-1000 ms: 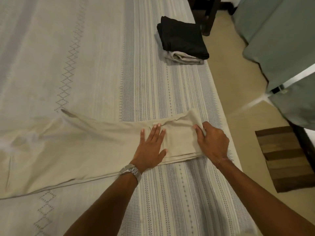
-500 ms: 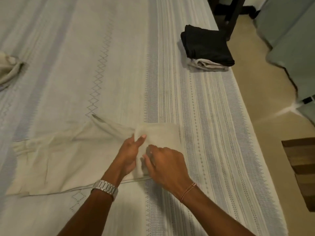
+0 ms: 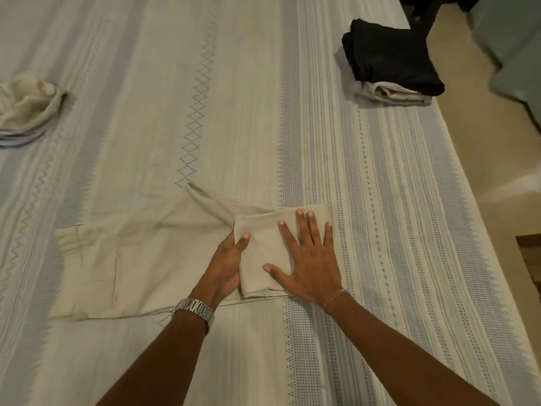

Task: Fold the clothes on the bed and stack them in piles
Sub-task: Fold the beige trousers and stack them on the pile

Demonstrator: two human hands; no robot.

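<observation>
Beige trousers (image 3: pixel 140 259) lie flat across the striped bed cover (image 3: pixel 380 200), waistband to the left. Their leg end is folded over into a thick square fold (image 3: pixel 263 244) at the right. My right hand (image 3: pixel 310 259) lies flat on top of this fold with the fingers spread. At the fold's left edge is my left hand (image 3: pixel 227 265), its thumb on top and its fingers tucked under the flap. A folded black garment (image 3: pixel 389 57) sits on a folded light garment (image 3: pixel 392 96) at the bed's far right edge.
A crumpled cream cloth (image 3: pixel 26 109) lies at the far left of the bed. The bed's right edge runs diagonally, with tan floor (image 3: pixel 483 148) beyond it. A dark furniture leg (image 3: pixel 430 13) stands at the top right, and a wooden item (image 3: pixel 531 259) shows at the right border.
The trouser leg end has been folded over again toward the waistband. My right hand went from holding the cloth to lying flat on the fold. My left hand moved to the fold's left edge.
</observation>
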